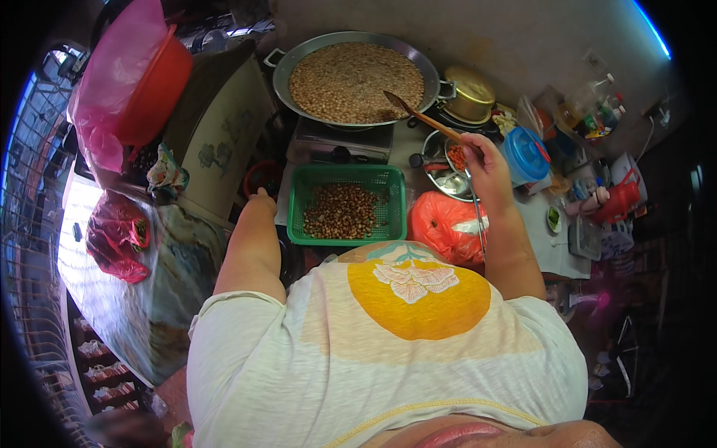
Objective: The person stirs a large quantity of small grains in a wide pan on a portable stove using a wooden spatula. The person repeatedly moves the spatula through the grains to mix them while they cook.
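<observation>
A wide metal pan (356,84) full of peanut-like kernels in liquid sits on a stove (341,144). My right hand (483,159) grips the handle of a wooden spatula (431,122), whose blade is over the pan's right part. Below that hand, a steel bowl (448,187) holds a smaller dish of chopped red food (456,157). In front of the stove stands a green plastic basket (347,242) with brown, nut-like pieces inside. My left hand (262,199) is beside a red container (263,176), left of the basket; its fingers are mostly hidden.
A red bag (442,224) lies right of the basket. A blue-lidded tub (525,154) and a gold-coloured pot (470,92) stand at the right. At the left are a red basin (157,87), partly in pink plastic, and a dark-red bag (115,235) on a marble-patterned surface.
</observation>
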### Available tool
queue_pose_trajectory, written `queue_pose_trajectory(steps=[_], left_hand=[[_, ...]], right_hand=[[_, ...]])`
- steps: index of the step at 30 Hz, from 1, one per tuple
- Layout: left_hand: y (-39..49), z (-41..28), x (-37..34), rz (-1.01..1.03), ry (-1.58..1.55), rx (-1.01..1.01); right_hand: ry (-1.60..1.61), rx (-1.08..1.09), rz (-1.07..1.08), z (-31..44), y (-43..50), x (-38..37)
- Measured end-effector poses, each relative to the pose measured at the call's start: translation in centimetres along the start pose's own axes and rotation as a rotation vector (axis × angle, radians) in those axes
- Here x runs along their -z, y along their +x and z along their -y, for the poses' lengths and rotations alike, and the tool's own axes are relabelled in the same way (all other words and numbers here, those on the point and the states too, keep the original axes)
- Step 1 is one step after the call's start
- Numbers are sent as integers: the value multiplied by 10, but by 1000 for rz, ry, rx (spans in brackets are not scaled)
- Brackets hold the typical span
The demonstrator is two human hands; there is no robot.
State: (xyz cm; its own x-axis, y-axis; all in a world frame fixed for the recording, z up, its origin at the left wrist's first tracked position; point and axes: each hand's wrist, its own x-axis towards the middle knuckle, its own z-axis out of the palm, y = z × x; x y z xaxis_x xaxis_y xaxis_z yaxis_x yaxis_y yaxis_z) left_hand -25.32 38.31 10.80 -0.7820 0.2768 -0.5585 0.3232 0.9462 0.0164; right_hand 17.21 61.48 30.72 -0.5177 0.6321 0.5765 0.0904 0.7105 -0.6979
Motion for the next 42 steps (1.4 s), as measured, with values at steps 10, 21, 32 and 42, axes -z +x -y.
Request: queue_pose_trajectory(steps=[10, 21, 32, 42], left_hand=[[2, 3, 0, 11, 19, -20], [-20, -6, 15, 75, -3, 14], [-11, -1, 6, 19, -21, -21], [-16, 1, 7, 17, -12, -32]], right_hand=[[168, -269, 48, 20, 14, 3], [316, -365, 134, 20, 39, 8], [114, -233, 347, 49, 76, -26], [-268, 3, 485, 59, 114, -40]])
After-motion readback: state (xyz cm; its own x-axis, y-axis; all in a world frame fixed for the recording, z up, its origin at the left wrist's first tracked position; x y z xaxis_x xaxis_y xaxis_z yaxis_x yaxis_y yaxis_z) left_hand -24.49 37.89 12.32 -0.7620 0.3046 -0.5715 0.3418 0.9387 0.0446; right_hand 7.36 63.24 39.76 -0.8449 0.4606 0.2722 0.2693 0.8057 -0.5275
